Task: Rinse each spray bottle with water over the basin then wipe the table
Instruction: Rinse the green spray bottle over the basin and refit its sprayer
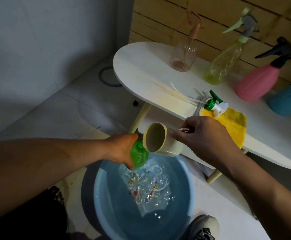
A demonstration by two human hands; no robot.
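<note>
No words, labels or numbers can be read; the basin (99, 196) floor bears only cartoon stickers.

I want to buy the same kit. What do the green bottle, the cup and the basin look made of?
Green bottle: clear tinted plastic, ribbed and glossy, light passes through it. Cup: matte beige, opaque, probably plastic, though ceramic cannot be ruled out. Basin: smooth blue plastic by its thin rim.

White oval table (141, 66) with four spray bottles, a yellow cloth (233, 123), a detached green-and-white sprayer head (215, 103).
</note>
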